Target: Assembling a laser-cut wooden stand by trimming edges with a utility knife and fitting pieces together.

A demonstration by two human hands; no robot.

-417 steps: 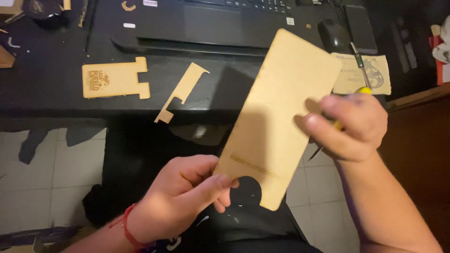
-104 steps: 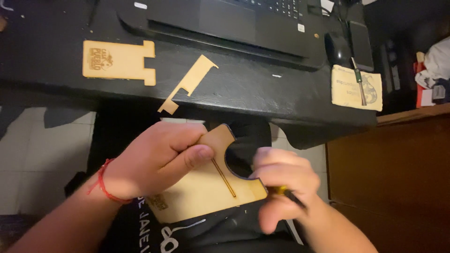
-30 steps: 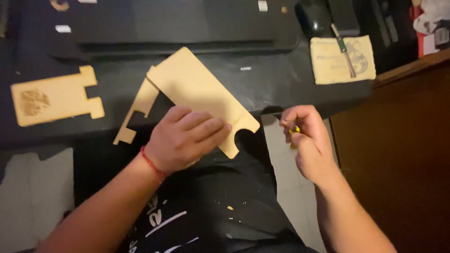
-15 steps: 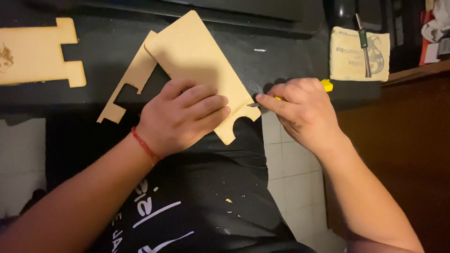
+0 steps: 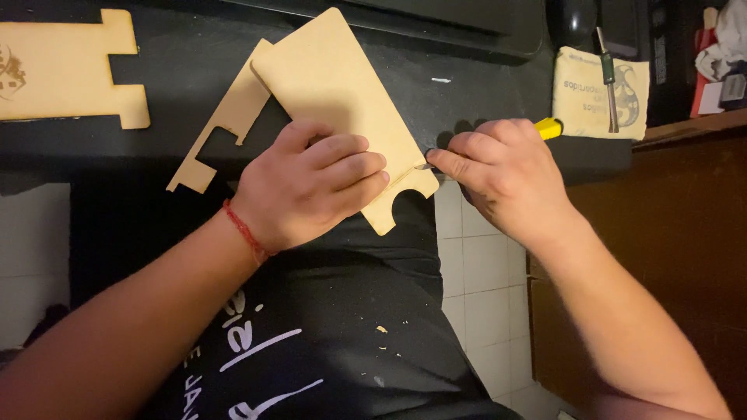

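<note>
A flat, light wooden board (image 5: 334,85) with a rounded notch at its near end lies on the black desk (image 5: 498,117), its near corner hanging over the edge. My left hand (image 5: 311,187) presses down flat on the board's near part. My right hand (image 5: 506,175) grips a small yellow-handled tool (image 5: 549,128); its thin metal tip touches the board's right edge by a slot. A narrow notched wooden strip (image 5: 226,124) lies partly under the board on its left.
Another slotted wooden piece (image 5: 62,74) rests at the far left of the desk. A pale folded sheet (image 5: 599,93) with a dark-handled tool on it lies at the right. A laptop edge runs along the top. A brown cabinet (image 5: 685,233) stands right; tiled floor below.
The view has closed in. My right hand has brought the tool's tip up against the board's right edge, while my left hand stays pressed on the board.
</note>
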